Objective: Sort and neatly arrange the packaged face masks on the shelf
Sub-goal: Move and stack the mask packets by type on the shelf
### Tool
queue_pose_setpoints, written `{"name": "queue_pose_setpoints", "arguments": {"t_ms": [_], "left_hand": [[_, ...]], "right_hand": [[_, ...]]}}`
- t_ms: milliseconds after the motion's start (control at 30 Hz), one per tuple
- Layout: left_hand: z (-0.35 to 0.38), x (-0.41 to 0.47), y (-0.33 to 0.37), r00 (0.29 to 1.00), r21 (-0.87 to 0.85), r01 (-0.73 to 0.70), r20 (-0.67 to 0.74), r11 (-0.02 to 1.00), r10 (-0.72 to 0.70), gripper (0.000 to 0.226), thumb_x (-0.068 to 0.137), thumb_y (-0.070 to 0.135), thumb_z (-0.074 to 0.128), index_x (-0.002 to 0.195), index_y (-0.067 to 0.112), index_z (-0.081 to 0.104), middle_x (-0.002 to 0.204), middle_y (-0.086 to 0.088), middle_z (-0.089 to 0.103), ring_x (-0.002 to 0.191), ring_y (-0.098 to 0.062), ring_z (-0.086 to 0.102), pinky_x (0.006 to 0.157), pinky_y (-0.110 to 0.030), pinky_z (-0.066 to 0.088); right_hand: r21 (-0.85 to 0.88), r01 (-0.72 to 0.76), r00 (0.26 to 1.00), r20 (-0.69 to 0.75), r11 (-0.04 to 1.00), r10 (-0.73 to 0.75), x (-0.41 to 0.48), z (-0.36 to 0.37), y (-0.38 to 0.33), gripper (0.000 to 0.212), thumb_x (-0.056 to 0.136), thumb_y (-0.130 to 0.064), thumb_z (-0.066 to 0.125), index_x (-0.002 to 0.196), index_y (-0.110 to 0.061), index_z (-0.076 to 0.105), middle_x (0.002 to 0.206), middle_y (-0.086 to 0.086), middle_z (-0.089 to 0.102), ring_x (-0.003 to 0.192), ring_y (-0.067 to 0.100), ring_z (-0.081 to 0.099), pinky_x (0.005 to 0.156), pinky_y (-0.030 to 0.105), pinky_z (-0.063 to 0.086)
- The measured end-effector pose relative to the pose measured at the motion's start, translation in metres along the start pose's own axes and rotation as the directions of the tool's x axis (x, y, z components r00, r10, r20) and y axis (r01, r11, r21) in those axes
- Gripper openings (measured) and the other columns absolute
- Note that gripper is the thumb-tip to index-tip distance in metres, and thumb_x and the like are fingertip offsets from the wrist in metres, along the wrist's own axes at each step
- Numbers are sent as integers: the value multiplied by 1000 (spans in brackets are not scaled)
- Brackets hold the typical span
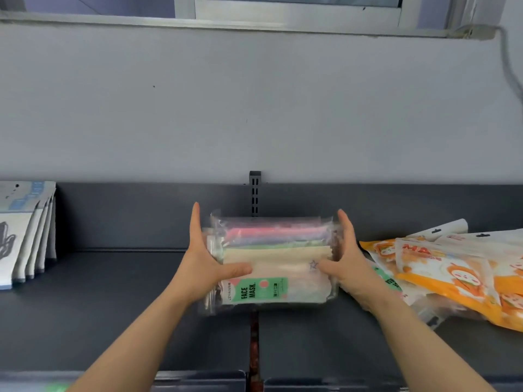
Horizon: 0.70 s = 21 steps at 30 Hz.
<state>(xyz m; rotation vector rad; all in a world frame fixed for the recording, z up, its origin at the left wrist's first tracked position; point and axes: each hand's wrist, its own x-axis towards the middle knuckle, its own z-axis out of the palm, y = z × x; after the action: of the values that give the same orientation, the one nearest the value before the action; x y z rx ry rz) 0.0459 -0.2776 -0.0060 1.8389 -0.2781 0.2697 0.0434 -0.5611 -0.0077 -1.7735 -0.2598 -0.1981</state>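
A stack of clear face mask packs [273, 258] with a green "FACE MASK" label sits at the middle of the dark shelf [113, 306]; pastel masks show through the plastic. My left hand [206, 258] presses its left side, thumb across the top pack. My right hand [343, 261] holds the right side, thumb on top. Both hands grip the stack between them. To the right lies a loose pile of orange and white mask packs [441, 273], overlapping and askew.
White and blue mask packs [25, 236] stand upright in a row at the shelf's left end. A slotted metal upright [254, 193] rises behind the stack. A grey wall and a window frame lie above. The shelf's front lip [198, 377] runs along the bottom.
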Motion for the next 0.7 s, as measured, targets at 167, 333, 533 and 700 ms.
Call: {"name": "queue_pose_setpoints", "arguments": {"t_ms": [167, 333, 533, 700], "left_hand": [[-7, -6, -18, 991, 49, 91, 97, 995, -95, 155, 52, 19, 97, 142, 58, -22, 139, 5, 51, 94, -8, 71, 80, -26, 59], [-7, -8, -19, 994, 1, 105, -8, 994, -105, 154, 52, 18, 97, 143, 59, -20, 141, 11, 45, 111, -17, 65, 97, -41, 53], [-6, -16, -31, 976, -183, 218, 13, 959, -219, 140, 71, 3, 84, 149, 44, -25, 127, 19, 52, 104, -5, 66, 91, -30, 53], [-24, -30, -37, 971, -284, 177, -109, 942, -215, 129, 77, 7, 80, 150, 44, -20, 117, 20, 59, 98, -3, 70, 85, -27, 54]], "right_hand": [[-7, -129, 984, 120, 992, 129, -10, 6, 14, 119, 73, 14, 67, 151, -42, -3, 136, -7, 49, 111, 15, 60, 84, 35, 57], [57, -118, 992, 49, 991, 116, 7, 4, 17, 113, 81, 15, 61, 149, -44, -6, 130, -5, 57, 104, 18, 65, 85, 37, 55], [119, -210, 974, 106, 970, 198, 16, 17, 36, 98, 86, 1, 63, 151, -38, 0, 141, 0, 51, 117, 16, 59, 95, 39, 51], [121, -200, 976, 116, 972, 187, 32, 39, 24, 90, 91, -11, 61, 151, -43, 1, 135, -3, 54, 108, 17, 63, 80, 38, 57]]}}
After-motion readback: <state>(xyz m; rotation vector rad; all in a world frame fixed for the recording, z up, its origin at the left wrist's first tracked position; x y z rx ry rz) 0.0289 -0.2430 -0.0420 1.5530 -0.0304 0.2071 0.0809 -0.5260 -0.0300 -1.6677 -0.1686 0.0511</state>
